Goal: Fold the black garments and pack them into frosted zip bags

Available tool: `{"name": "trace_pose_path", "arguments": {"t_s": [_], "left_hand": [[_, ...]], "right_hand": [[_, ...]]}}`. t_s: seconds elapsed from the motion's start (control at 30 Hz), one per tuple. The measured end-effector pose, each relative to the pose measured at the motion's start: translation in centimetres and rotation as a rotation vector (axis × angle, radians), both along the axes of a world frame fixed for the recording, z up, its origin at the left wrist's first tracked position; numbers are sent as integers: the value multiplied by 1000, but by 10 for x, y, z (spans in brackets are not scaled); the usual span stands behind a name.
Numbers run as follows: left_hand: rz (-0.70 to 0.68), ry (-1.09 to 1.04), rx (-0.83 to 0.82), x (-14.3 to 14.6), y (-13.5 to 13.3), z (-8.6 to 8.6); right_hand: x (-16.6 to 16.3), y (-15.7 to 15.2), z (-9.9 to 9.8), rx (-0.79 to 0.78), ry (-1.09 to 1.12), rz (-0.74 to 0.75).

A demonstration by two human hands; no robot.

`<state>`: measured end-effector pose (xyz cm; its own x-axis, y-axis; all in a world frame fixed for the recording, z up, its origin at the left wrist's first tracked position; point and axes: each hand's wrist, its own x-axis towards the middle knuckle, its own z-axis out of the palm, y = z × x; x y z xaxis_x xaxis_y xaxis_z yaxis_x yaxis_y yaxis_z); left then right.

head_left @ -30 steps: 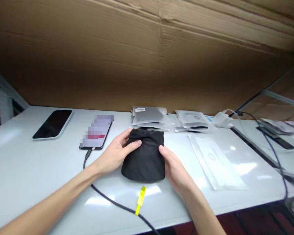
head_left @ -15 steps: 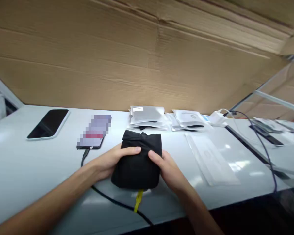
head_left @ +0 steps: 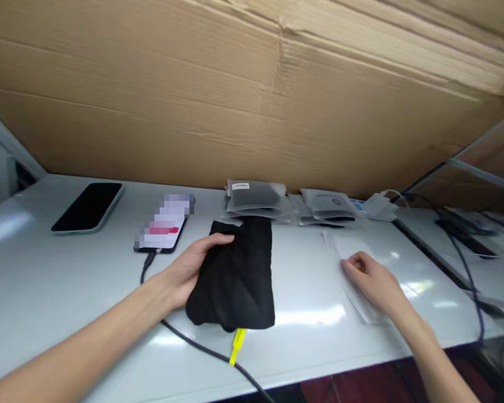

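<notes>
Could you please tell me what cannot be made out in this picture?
Head view:
- Phone screen: pixelated, unreadable.
- Pouch contents: hidden by its black cloth.
- Left hand: fingers lie partly under the pouch, so the grip is unclear.
- Right hand: its back hides whether the fingers pinch the clear sleeve.
- Packet label: too small to read.
- Cable: partly under the pouch, cut off at the bottom edge.
</notes>
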<state>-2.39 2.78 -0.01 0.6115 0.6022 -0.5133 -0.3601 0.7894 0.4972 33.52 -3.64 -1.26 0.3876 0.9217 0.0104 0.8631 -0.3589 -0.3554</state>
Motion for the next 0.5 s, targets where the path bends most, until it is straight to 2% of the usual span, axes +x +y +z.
{"name": "trace_pose_path", "arguments": {"t_s": [0.07,0.17,0.33,0.4,0.5], "left_hand": [[-29,-23,-20,1,-4,1],[-121,-61,44,2,-11,3],[-230,-66,164,2,-16,7],[-252,-20,222,3,-18,8],[-319,58,320,8,-24,10]], "right_hand": [[-5,0,-2,-6,-8,-16],[-9,2,-2,-15,-4,-38],[-9,3,1,24,52,39],[-21,1,3,37,73,82],[-57,-8,7,33,162,188]]}}
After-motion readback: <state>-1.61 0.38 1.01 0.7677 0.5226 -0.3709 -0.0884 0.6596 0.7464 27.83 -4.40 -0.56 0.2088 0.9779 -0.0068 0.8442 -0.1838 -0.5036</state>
